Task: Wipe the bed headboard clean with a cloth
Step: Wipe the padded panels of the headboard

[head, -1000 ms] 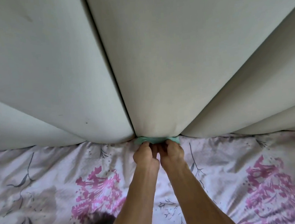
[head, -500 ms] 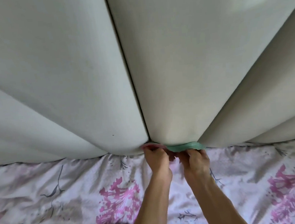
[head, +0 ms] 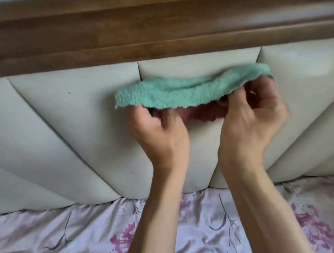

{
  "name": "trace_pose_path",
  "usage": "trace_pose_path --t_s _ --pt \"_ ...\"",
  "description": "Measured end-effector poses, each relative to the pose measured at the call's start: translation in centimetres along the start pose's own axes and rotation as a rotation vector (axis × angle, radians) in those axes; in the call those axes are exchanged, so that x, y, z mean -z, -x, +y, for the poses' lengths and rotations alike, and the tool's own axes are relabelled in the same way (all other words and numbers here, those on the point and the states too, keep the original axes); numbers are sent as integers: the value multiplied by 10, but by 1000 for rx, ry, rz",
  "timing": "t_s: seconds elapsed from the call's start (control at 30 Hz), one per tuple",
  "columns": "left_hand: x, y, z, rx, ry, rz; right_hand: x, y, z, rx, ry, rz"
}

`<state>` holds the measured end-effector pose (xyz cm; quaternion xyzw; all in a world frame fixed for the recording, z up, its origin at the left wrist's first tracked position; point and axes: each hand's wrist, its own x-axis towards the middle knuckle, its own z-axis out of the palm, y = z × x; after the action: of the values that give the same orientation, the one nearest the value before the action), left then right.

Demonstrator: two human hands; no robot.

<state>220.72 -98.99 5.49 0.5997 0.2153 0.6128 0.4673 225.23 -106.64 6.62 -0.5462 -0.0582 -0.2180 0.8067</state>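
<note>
The headboard [head: 77, 130] is padded in pale grey-green panels with curved seams, under a brown wooden top rail [head: 153, 26]. A teal terry cloth [head: 179, 94] with a dark pink underside is stretched flat in front of the upper middle panels. My left hand [head: 158, 133] pinches its left part from below. My right hand [head: 256, 116] grips its right end, fingers curled into the fabric. Both hands are raised off the bed. I cannot tell whether the cloth touches the padding.
A shiny bed cover [head: 71, 241] with pink flowers and grey twigs lies below the headboard. Small dark specks [head: 69, 93] dot the left panels.
Both hands have lifted the cloth from the gap at the foot of the headboard up to its upper panels. The view has tilted up, and the wooden rail now shows.
</note>
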Motion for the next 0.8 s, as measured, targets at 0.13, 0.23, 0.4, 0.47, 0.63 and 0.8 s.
trace_pose_path --t_s 0.13,0.23,0.4,0.47,0.63,0.8 --pt "-7 -13 10 -221 -194 -3 -3 -5 2 282 336 -48" --pt "2 15 -26 -158 -271 11 21 26 39 242 345 -92" --pt "42 84 -104 121 -398 -137 65 76 123 9 445 -111" --pt "48 101 -132 174 -434 -152 82 90 150 -172 434 -117" --pt "55 133 -167 510 -578 -155 97 108 182 -405 378 -109" --pt "62 124 -132 635 -426 -87 94 109 158 -453 331 -116"
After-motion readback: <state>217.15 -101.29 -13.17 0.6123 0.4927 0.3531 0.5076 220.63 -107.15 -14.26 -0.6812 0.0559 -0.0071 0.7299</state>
